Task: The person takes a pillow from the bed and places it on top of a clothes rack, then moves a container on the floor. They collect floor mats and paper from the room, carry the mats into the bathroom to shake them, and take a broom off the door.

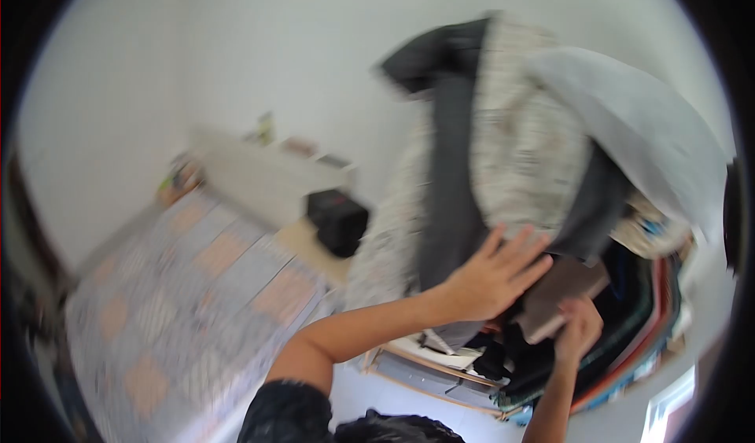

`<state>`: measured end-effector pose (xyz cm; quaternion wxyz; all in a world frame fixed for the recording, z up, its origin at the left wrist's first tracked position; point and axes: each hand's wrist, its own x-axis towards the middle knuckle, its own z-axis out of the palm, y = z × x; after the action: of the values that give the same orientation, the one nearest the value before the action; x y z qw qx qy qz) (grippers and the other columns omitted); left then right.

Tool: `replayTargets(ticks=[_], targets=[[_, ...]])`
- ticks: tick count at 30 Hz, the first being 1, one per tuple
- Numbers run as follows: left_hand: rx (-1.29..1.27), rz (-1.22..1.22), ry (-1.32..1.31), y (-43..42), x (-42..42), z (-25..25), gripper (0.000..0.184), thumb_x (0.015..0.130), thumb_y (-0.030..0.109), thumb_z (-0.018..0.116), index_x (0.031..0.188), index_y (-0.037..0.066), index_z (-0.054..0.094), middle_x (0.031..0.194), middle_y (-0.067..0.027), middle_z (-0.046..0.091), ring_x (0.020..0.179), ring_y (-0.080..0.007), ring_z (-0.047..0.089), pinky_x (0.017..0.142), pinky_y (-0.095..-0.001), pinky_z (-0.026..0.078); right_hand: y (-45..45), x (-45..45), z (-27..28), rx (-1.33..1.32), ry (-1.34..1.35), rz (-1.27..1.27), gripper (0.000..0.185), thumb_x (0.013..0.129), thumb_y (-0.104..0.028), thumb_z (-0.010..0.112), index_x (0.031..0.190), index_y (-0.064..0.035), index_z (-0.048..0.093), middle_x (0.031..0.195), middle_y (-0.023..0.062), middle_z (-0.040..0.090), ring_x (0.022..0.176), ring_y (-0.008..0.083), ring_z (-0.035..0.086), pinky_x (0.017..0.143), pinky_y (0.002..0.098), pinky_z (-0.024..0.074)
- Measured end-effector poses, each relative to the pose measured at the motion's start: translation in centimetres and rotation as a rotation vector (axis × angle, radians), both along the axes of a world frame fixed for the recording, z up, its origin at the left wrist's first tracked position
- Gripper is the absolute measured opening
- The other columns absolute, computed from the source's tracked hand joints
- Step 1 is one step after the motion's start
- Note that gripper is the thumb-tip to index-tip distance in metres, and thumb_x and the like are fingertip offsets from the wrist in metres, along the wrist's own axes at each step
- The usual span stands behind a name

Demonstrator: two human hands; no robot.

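My left hand (497,278) reaches up with its fingers spread, in front of the lower part of a hanging cream printed cloth (523,144) and a dark grey garment (448,183). Whether it touches them is unclear. To the right, my right hand (580,331) is closed at the lower edge of a flat brown box-like thing (562,290), whose exact kind I cannot make out. A pale grey cloth (629,121) drapes over the upper right of the pile. Dark clothes (629,317) hang close beside my right hand.
A rack with a wooden shelf bar (432,376) stands below the clothes. On the left is a bed with a patchwork cover (189,317). A black box (336,221) sits beside a white headboard ledge (252,180) against the wall.
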<state>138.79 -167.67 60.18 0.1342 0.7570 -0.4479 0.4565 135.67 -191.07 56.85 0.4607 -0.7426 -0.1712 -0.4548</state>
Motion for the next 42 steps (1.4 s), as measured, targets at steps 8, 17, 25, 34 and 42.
replayTargets(ticks=[8, 17, 25, 34, 42], targets=[[0.019, 0.693, 1.268, 12.0, -17.0, -33.4, 0.041, 0.085, 0.030, 0.063, 0.117, 0.005, 0.054, 0.120, -0.0151, 0.057, 0.108, -0.0341, 0.058, 0.090, -0.0474, 0.045, -1.1, -0.7, -14.7, 0.035, 0.528, 0.361, 0.024, 0.089, -0.007, 0.045, 0.069, 0.0008, 0.056, 0.063, 0.0022, 0.051, 0.057, 0.0093, 0.046, 0.054, 0.0242, 0.0365], [-0.594, 1.688, 2.595, 9.9, -67.4, -48.3, 0.039, 0.081, 0.024, 0.060, 0.113, 0.002, 0.064, 0.121, -0.0193, 0.061, 0.117, -0.0311, 0.056, 0.094, -0.0383, 0.046, 7.5, -9.3, -40.5, -0.829, 0.928, 0.866, 0.024, 0.088, -0.021, 0.050, 0.088, -0.0019, 0.066, 0.087, 0.0191, 0.065, 0.084, 0.0364, 0.062, 0.074, 0.0417, 0.0491], [-1.728, 1.540, 1.980, 3.5, -74.3, -47.6, 0.040, 0.087, 0.032, 0.061, 0.110, -0.001, 0.060, 0.088, -0.0135, 0.066, 0.074, -0.0229, 0.067, 0.053, -0.0373, 0.050, 11.5, -22.6, -47.9, -1.246, 1.201, 1.339, 0.032, 0.086, -0.029, 0.048, 0.092, -0.0037, 0.067, 0.097, 0.0200, 0.066, 0.092, 0.0374, 0.062, 0.081, 0.0412, 0.0494], [-1.987, 1.267, 1.571, 14.3, -78.9, -49.4, 0.046, 0.087, 0.026, 0.060, 0.120, -0.005, 0.055, 0.104, -0.0159, 0.065, 0.082, -0.0238, 0.065, 0.071, -0.0338, 0.052, 18.0, -24.9, -51.5, -1.697, 1.353, 0.776, 0.029, 0.081, -0.026, 0.052, 0.087, -0.0027, 0.068, 0.096, 0.0227, 0.066, 0.095, 0.0381, 0.063, 0.081, 0.0437, 0.0506], [-2.257, 1.555, 1.483, 20.2, -92.9, -49.9, 0.029, 0.090, 0.022, 0.052, 0.114, 0.007, 0.055, 0.105, -0.0104, 0.064, 0.086, -0.0253, 0.065, 0.071, -0.0413, 0.049, 33.8, -30.9, -46.1, -1.381, 1.054, 1.082, 0.031, 0.084, -0.027, 0.050, 0.095, -0.0022, 0.065, 0.098, 0.0204, 0.066, 0.094, 0.0359, 0.062, 0.082, 0.0420, 0.0489]])
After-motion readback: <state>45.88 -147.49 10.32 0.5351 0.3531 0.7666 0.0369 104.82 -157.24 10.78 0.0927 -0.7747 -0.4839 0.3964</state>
